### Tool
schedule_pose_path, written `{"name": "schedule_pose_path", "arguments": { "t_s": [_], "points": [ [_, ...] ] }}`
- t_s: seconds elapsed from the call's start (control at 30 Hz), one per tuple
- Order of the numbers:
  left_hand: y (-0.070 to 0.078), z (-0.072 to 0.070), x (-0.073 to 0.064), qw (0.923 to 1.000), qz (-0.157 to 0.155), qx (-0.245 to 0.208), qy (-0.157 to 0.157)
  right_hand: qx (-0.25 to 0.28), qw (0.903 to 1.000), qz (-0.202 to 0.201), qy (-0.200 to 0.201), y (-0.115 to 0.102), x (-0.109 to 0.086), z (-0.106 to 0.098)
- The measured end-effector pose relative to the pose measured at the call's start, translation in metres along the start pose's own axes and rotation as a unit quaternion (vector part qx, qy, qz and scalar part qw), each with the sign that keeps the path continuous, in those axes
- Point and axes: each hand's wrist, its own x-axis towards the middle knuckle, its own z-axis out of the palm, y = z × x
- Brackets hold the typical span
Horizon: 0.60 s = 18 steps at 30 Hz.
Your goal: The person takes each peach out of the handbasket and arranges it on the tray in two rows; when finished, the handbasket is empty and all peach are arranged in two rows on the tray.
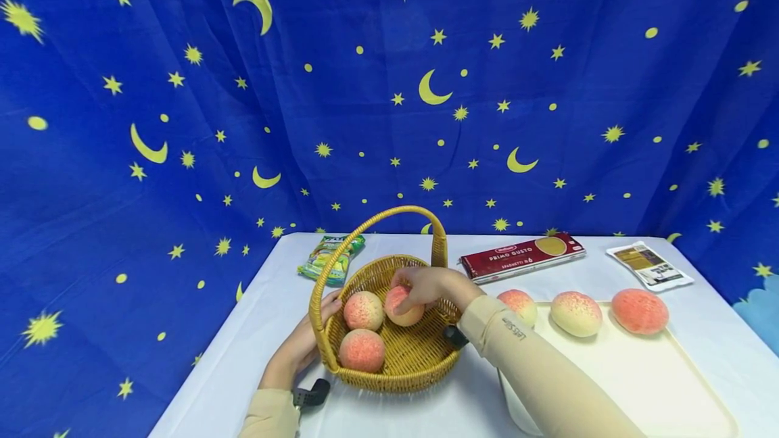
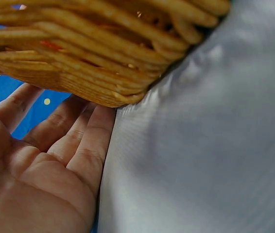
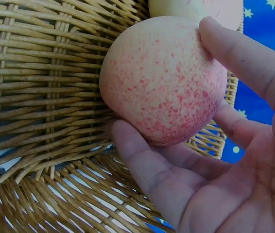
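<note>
A wicker basket with a tall arched handle stands on the table. Inside it, my right hand grips a pink-and-cream peach, thumb and fingers spread round it; the right wrist view shows this peach close to the woven wall. Two more peaches, one speckled and one pinker, lie at the basket's left side. My left hand rests against the outside of that side. In the left wrist view its fingers reach out loosely under the bulging wicker, palm bare.
A cream tray at the right bears a partly hidden peach, a pale peach and a redder one. Behind lie a green snack bag, a red spaghetti pack and a white-and-brown sachet. A blue starry curtain hangs behind.
</note>
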Motion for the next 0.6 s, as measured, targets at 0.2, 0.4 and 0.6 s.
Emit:
{"name": "schedule_pose_path", "arguments": {
  "t_s": [0.2,0.4,0.6],
  "points": [
    [0.0008,0.0011,0.0005,1.0000,0.001,0.005,0.005,0.021,0.9996,0.018,-0.010,-0.0001,0.0000,0.0006],
    [0.0008,0.0007,-0.0008,1.0000,0.001,0.003,0.009,0.016,0.9991,0.038,-0.009,-0.0020,-0.0015,0.0016],
    [0.0002,0.0000,0.0000,1.0000,0.005,-0.001,-0.003,0.011,0.9997,0.023,-0.005,0.0000,-0.0020,0.0012]
  ]
}}
